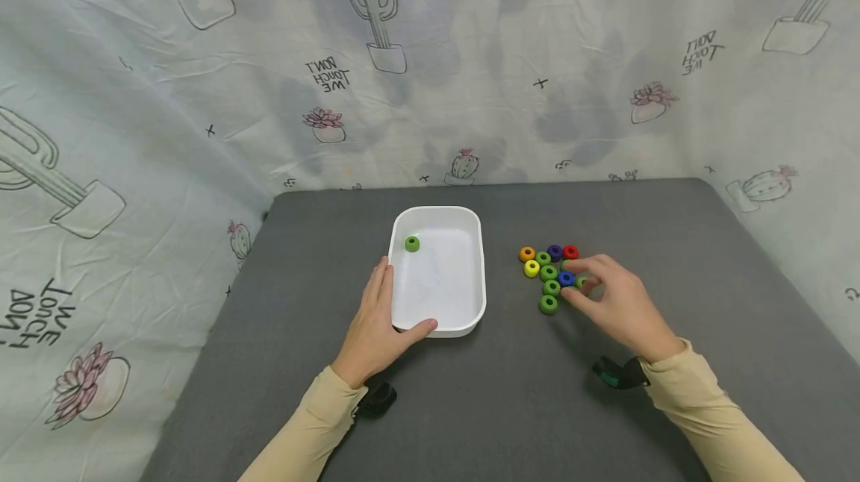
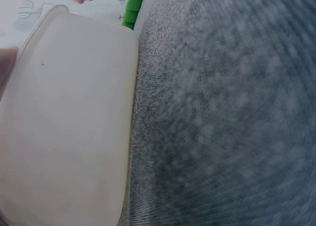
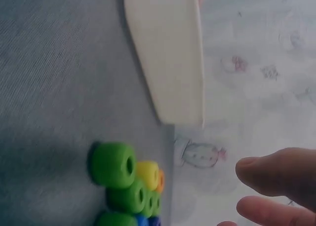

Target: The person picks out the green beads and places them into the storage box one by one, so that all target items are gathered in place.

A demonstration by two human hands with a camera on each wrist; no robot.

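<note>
My left hand [image 1: 373, 329] rests against the near left corner of a white rectangular tray [image 1: 440, 284], fingers straight along its left side, thumb at the near rim. One green bead [image 1: 413, 249] lies inside, towards the far left. Right of the tray, several chunky beads with holes form a loose cluster. My right hand [image 1: 625, 310] hovers over its right side, thumb and fingers apart, with nothing visible between them. A blue bead [image 1: 566, 285] shows between the fingertips; a green bead [image 1: 582, 283] is partly hidden by the hand.
In the cluster are an orange bead [image 1: 527, 260], a yellow bead [image 1: 531, 275], a purple bead [image 1: 555, 258], a red bead [image 1: 570, 257] and several green ones, the nearest green bead [image 1: 548, 312] at the front. A grey table [image 1: 497, 407] meets a cactus-print curtain [image 1: 443, 116].
</note>
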